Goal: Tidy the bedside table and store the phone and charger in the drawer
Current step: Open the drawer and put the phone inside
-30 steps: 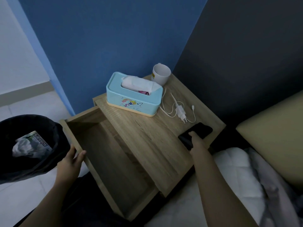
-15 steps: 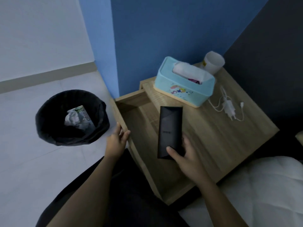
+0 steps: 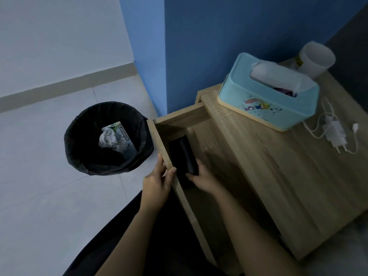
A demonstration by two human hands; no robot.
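Note:
The black phone [image 3: 182, 156] lies low inside the open wooden drawer [image 3: 180, 116], close to its front panel. My right hand [image 3: 203, 179] reaches into the drawer and holds the phone by its near end. My left hand [image 3: 158, 180] grips the top edge of the drawer front. The white charger [image 3: 336, 134], with its cable in loose loops, rests on the bedside table top [image 3: 278, 176] to the right of the tissue box.
A light-blue tissue box [image 3: 266, 98] and a white cup [image 3: 316, 58] stand at the back of the table. A black bin [image 3: 108, 138] holding crumpled paper and a package sits on the tiled floor left of the drawer. Blue wall behind.
My right hand carried the phone from the table top's right edge, over the table, down into the drawer. My left hand stayed on the drawer front. The view swung left.

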